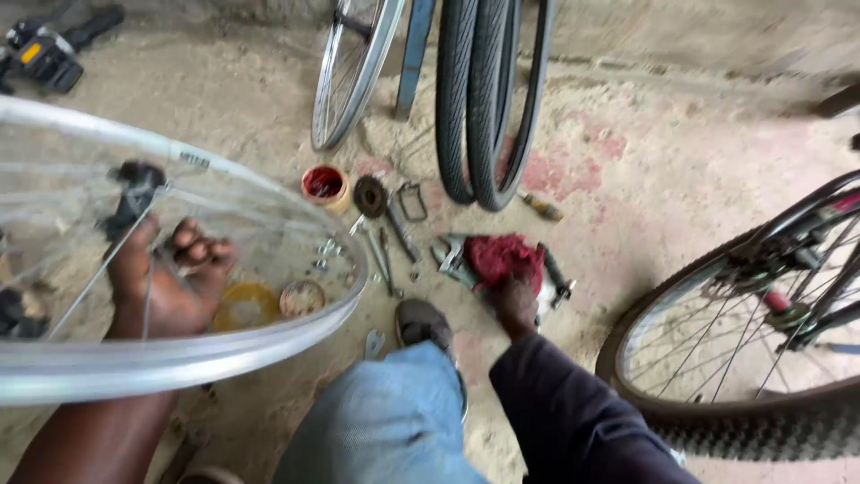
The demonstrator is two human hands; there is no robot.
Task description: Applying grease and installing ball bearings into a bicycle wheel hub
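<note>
while left hand (170,278) grips one rim (179,358), right hand's (517,303) grip on one red rag (502,258)

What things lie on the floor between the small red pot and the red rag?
In the head view, between the small red pot and the red rag lie a rusty sprocket, a metal clip and wrenches.

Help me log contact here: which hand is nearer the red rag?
Right. The right hand rests on the red rag among the tools; the left hand is far off, holding the bare wheel rim.
</note>
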